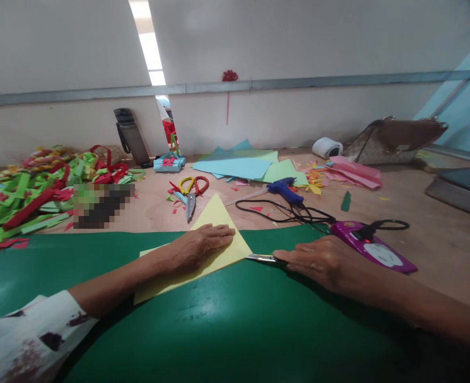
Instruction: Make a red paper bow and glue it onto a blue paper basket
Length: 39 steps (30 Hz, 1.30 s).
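A sheet of yellow paper (219, 215), folded so one corner points away from me, lies on the green mat (203, 319). My left hand (205, 242) rests flat on top of it, fingers stretched out and pressing it down. To the right, my right hand (318, 258) is closed around the dark handle of a knife (261, 258). The slim silver blade points left, and its tip is at the paper's right corner. My fingers hide most of the handle.
Scissors (190, 199), a blue glue gun (286, 189) with a black cord and a purple power strip (374, 250) lie beyond the mat. Cut paper strips (39, 191) pile up at left. Coloured sheets (235, 162), a bottle (133, 138) and a handbag (394, 141) stand along the back.
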Each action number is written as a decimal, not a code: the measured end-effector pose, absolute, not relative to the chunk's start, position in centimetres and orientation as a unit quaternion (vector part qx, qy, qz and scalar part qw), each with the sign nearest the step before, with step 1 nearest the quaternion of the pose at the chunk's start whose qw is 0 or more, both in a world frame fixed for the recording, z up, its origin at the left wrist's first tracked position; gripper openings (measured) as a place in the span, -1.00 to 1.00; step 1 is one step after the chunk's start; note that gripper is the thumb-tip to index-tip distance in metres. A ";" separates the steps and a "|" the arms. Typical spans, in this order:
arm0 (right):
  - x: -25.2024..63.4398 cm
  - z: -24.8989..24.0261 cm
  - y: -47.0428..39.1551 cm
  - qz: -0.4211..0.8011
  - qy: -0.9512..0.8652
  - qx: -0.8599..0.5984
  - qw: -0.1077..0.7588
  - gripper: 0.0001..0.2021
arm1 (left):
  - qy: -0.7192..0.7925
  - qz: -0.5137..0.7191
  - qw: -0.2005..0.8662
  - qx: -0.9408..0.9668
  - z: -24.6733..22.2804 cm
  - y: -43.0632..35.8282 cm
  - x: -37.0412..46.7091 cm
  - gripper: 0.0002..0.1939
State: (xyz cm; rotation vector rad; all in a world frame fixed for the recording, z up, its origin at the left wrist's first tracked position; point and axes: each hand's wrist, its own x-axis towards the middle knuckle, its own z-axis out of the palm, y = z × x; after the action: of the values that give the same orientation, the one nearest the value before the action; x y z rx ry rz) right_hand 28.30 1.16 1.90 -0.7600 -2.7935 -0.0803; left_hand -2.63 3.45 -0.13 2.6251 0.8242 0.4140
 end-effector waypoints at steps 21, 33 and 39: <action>27.0 2.0 1.6 0.050 -0.962 -0.250 0.103 -0.67 | 0.270 0.150 0.162 0.937 -0.5 3.7 -2.7 -0.61; 25.9 1.9 1.7 -0.002 -0.969 -0.229 0.090 -0.65 | 0.284 0.147 0.159 0.934 0.1 3.3 -2.5 -0.62; 25.0 2.3 1.6 -0.013 -0.972 -0.220 0.080 -0.67 | 0.275 0.154 0.152 0.937 0.3 3.3 -2.4 -0.63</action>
State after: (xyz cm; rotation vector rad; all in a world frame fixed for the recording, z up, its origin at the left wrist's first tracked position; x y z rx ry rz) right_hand 25.04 1.58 2.34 -0.6590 -2.9077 -0.0382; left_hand -2.45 3.26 0.26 2.6891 0.7898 0.4411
